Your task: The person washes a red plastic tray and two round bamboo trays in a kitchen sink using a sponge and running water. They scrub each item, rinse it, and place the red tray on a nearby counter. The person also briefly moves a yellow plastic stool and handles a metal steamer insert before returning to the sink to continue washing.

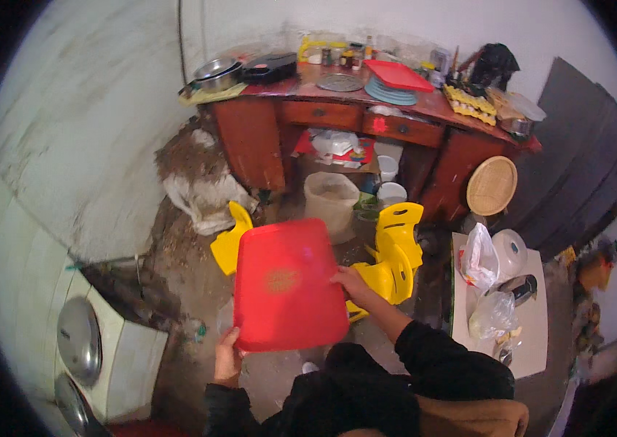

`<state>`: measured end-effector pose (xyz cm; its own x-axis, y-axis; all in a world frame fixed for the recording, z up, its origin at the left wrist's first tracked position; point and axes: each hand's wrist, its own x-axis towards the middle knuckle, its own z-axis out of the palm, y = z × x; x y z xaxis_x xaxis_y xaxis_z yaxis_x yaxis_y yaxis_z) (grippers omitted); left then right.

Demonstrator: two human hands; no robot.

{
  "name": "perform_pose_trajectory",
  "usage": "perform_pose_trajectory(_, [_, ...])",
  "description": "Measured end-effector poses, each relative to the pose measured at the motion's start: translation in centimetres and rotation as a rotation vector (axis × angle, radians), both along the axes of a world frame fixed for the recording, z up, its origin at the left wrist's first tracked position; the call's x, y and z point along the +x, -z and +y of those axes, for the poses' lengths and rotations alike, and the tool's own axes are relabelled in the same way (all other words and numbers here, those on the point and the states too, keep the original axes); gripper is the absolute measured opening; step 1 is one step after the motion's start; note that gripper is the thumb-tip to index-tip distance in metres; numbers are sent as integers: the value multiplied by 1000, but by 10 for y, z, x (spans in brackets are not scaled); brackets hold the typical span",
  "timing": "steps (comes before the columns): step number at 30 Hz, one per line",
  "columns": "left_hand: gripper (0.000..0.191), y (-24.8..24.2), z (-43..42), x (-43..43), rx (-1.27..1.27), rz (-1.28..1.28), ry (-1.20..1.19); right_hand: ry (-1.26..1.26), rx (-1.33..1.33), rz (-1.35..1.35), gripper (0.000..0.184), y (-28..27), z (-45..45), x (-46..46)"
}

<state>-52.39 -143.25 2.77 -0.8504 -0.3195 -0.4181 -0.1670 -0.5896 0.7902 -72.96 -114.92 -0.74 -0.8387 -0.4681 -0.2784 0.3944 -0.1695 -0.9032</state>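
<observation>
A red rectangular plastic tray [292,289], with a gold mark near its middle, is held in front of me above the floor. My left hand [228,349] grips its lower left corner. On the opposite side, my right hand [353,285] holds the right edge, the thumb lying on the upper face. Fingers under the tray are hidden. Small yellow plastic chairs stand beyond it, one [232,240] partly behind its left edge and others [395,251] to the right. On the wooden desk [248,131], another red tray [398,75] rests on stacked blue-grey plates [390,92].
Under the desk are a pale bin [332,199] and white buckets [392,194]. At right, a low table [532,328] holds plastic bags [480,259] and a lidded white pot [507,251]. A white cabinet [128,366] with metal lids [79,341] stands at left.
</observation>
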Motion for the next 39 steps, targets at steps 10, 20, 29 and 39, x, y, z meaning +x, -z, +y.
perform_pose_trajectory(10, [57, -50, -19, -259, -79, 174, 616, 351, -262, -26, 36, -18, 32, -141])
perform_pose_trajectory(20, [52, -146, 31, -514, 75, 501, 649, 650, -68, -166, 26, 11, 37, -225])
perform_pose_trajectory(29, [25, -198, 164, -807, 250, 660, 758, 1037, 16, -319, 22, 46, 42, -231])
perform_pose_trajectory(39, [35, -140, 308, -984, 18, 538, 923, 1169, 99, -83, 19, -21, 37, -400])
